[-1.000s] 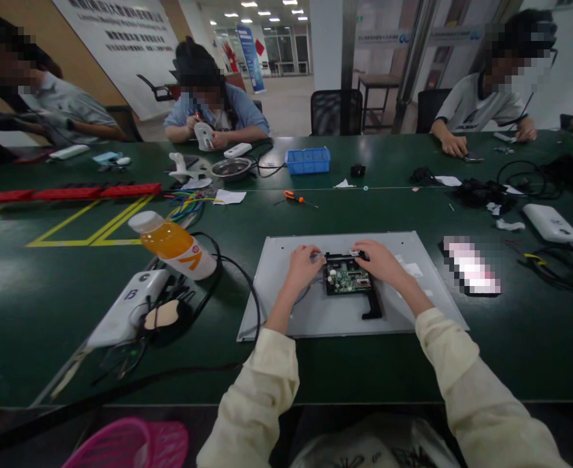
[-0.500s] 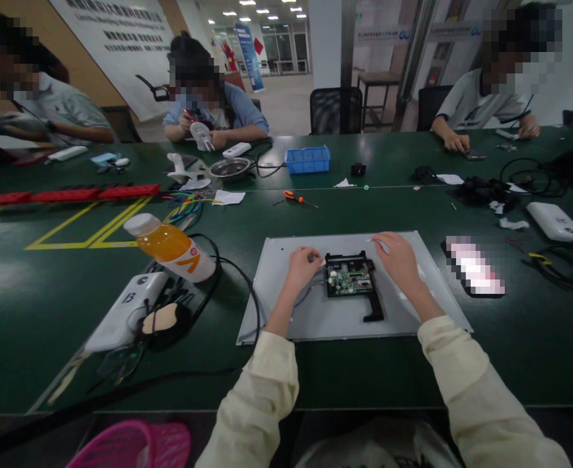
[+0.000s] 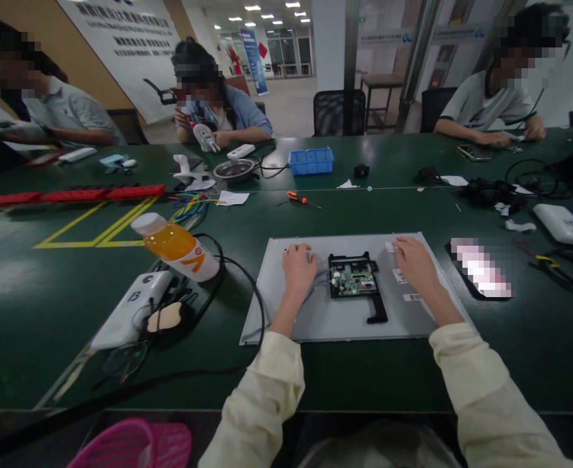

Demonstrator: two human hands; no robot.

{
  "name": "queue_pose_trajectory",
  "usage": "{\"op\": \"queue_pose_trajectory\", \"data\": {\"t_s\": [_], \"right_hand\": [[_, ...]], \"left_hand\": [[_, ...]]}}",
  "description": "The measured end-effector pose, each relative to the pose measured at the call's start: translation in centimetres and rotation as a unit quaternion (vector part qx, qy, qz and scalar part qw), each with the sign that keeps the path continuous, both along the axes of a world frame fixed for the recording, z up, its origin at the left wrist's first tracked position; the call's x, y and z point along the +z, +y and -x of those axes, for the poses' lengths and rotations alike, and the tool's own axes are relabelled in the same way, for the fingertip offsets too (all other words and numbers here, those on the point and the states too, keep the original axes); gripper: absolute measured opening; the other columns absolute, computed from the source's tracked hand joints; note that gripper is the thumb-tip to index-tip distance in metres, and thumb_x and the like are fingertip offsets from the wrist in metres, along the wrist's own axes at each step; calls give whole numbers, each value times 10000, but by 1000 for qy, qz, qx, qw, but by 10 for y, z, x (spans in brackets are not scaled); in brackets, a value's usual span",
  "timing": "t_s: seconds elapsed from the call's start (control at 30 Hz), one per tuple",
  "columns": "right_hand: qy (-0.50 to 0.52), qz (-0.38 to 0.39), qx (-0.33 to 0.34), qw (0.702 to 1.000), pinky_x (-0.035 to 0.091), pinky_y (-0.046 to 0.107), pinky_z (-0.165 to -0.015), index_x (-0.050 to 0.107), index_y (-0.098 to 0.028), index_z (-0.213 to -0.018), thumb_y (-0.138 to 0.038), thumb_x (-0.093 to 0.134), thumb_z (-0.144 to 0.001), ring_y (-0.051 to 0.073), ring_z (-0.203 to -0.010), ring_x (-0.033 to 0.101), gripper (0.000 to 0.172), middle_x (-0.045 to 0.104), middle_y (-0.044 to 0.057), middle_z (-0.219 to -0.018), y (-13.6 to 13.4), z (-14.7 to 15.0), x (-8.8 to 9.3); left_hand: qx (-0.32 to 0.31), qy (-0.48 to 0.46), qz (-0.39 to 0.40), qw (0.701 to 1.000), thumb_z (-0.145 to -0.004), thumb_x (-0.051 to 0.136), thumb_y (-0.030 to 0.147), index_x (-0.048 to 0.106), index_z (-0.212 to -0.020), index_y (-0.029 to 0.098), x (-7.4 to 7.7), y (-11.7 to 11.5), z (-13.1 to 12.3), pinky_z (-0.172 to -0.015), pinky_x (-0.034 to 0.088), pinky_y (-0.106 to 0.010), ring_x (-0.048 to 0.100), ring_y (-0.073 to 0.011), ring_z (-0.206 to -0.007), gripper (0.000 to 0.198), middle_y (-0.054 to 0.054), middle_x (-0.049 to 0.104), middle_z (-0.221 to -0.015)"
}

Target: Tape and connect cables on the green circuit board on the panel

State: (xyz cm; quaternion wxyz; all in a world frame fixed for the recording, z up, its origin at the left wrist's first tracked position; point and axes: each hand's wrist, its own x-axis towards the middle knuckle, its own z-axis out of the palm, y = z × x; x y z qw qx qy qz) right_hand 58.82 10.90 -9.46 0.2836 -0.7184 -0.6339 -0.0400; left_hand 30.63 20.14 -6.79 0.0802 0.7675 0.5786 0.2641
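A thin grey panel [image 3: 274, 305] lies flat before me, bearing a black bracket frame [image 3: 378, 305] with a green circuit board [image 3: 349, 283] inside it. On the panel's left part rests my left hand [image 3: 299, 268], fingers curled; whatever they hold, if anything, is hidden. Grey cable [image 3: 319, 281] runs between that hand and the frame. My right hand [image 3: 416, 261] is over the panel's right side, fingertips pinched at a small white piece [image 3: 390, 247]. Whether this is held or stuck to the panel, I cannot tell. Printed labels [image 3: 400, 276] show beside the right hand.
An orange drink bottle [image 3: 182, 250], a white power bank [image 3: 133, 309] and black cables stand to the left. A phone [image 3: 481, 270] lies right of the panel. Beyond are a screwdriver [image 3: 302, 199] and a blue basket [image 3: 310, 162]. Several people sit across the table.
My right hand has moved right, away from the frame, uncovering labels on the panel. My left hand has shifted slightly left of the frame. The view has moved a little.
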Motion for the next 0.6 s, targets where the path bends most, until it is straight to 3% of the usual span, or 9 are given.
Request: {"op": "queue_pose_trajectory", "data": {"t_s": [0.17,0.3,0.5,0.6], "right_hand": [[10,-5,37,999,377,440,-1047,594,-112,-1228,-266,395,-908,265,-1207,495,407,586,161,-1262,-2,4,-3],[-26,53,65,996,340,514,-1053,499,-170,-1340,-369,403,-928,312,-1326,382,468,485,147,-1402,-3,15,-12],[-55,88,36,994,312,531,-1053,443,-190,-1386,-397,354,-948,330,-1366,323,493,399,133,-1477,-4,22,-20],[-52,79,28,995,316,527,-1052,465,-161,-1366,-375,354,-947,327,-1355,340,484,415,151,-1462,-1,21,-19]], "left_hand": [[-87,-58,-24,994,-896,457,263,523,-1194,148,11,-15,-11,-1020,387,-433,492,-257,-1162,327,-138,550,-1194],[-165,-91,-8,982,-925,436,346,411,-1323,150,11,-30,-27,-1106,321,-426,401,-239,-1308,444,-155,456,-1366],[-183,-49,44,981,-931,408,449,340,-1391,139,2,-46,-38,-1119,287,-473,302,-287,-1391,559,-195,311,-1492],[-180,-19,52,982,-934,393,461,343,-1391,128,-2,-48,-40,-1115,277,-491,303,-302,-1390,567,-208,317,-1489]]}}
